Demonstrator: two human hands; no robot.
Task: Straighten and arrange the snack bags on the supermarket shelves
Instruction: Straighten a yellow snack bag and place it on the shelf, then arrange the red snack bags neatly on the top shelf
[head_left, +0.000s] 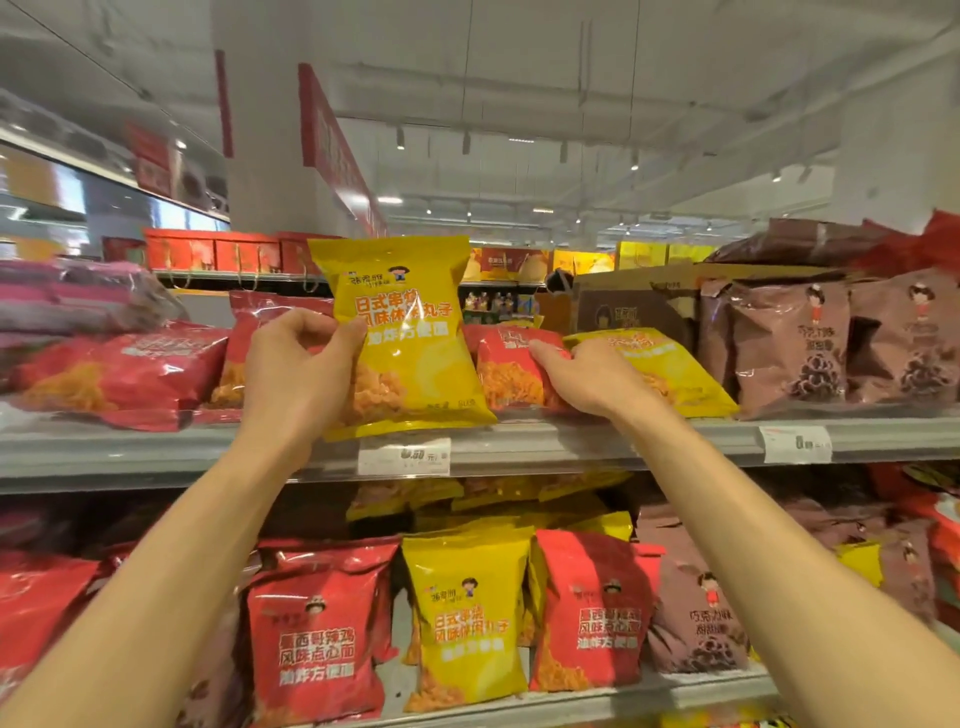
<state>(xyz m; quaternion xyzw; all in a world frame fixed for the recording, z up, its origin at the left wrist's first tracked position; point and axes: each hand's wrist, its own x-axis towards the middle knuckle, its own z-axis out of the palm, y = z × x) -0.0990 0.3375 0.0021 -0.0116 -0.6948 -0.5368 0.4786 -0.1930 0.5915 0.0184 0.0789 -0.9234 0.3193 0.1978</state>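
Observation:
My left hand (301, 364) grips a yellow snack bag (410, 332) by its left edge and holds it upright at the front of the top shelf (571, 441). To its right, my right hand (587, 382) reaches onto the same shelf. Its fingers rest on a red snack bag (506, 371) lying there, beside a second yellow bag (670, 371) that lies tilted flat. Whether those fingers curl round the red bag is unclear. More red bags (119, 374) lie at the left of the shelf.
Brown snack bags (789, 343) stand at the right of the top shelf, with a cardboard box (634, 301) behind. The lower shelf (623, 701) holds upright red, yellow and brown bags. Price tags (404, 456) hang on the shelf edge. Pink bags (78, 296) are stacked far left.

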